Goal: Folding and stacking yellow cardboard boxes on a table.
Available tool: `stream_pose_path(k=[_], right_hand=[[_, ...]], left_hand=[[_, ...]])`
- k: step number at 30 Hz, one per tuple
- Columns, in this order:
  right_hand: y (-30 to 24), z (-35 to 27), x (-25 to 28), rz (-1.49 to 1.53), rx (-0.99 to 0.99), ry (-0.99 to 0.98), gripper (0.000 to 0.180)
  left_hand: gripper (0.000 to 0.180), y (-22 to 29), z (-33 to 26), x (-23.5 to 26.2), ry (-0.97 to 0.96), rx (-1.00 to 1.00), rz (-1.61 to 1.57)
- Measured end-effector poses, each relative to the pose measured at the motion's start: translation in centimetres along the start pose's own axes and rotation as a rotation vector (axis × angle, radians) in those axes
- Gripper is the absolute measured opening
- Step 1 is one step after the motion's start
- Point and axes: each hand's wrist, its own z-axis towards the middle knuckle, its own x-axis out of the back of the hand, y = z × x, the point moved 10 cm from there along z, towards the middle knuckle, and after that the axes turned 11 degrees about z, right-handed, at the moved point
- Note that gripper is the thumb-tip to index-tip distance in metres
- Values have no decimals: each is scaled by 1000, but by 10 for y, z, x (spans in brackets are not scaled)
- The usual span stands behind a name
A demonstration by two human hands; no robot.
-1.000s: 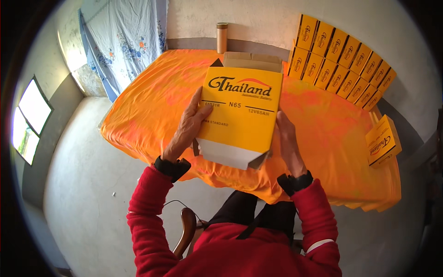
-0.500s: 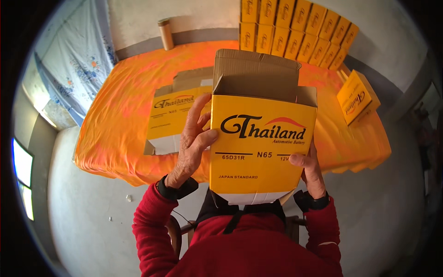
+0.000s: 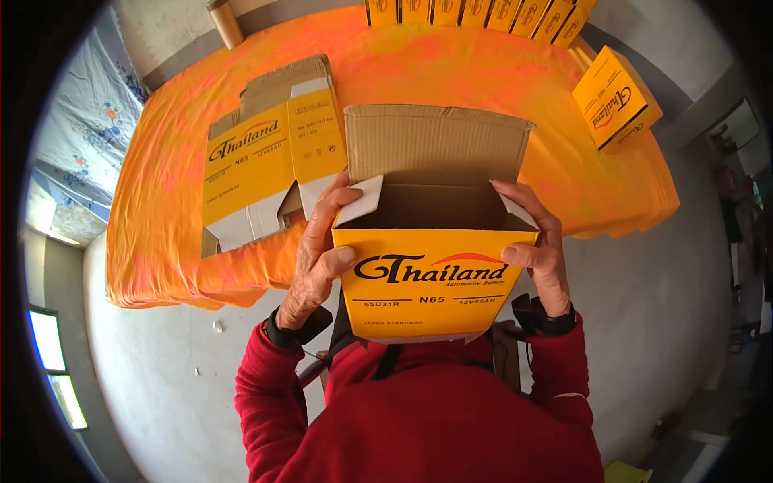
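Above my lap I hold a yellow cardboard box [image 3: 431, 286] with its open top tilted toward me. Its tall brown back flap [image 3: 439, 145] stands up, and the inside is dark with nothing visible in it. My left hand [image 3: 318, 249] grips the left side, thumb on the printed front and fingers at the white side flap. On the right side, my right hand [image 3: 543, 249] grips in the same way, thumb on the front and fingers over the right flap. The box's underside is hidden from view.
Flattened yellow cartons [image 3: 274, 161] lie on the table's orange cloth [image 3: 386, 64] at left. A closed yellow box [image 3: 616, 101] stands at the right edge. Several yellow boxes [image 3: 475, 12] line the back. A brown cylinder [image 3: 225, 22] stands at back left.
The box has tipped so its top opening faces me, and its side flaps are now spread. My right hand has moved up to the top corner. The view has shifted downward.
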Motion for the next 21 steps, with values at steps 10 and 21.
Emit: stream_pose_path(k=[10,21], right_hand=[[22,2,-11,-112,119,-147,60],[31,-5,10,204,228,216,68]], left_hand=[[57,-38,-28,12,116,104,19],[47,-28,-29,14,137,44,68]])
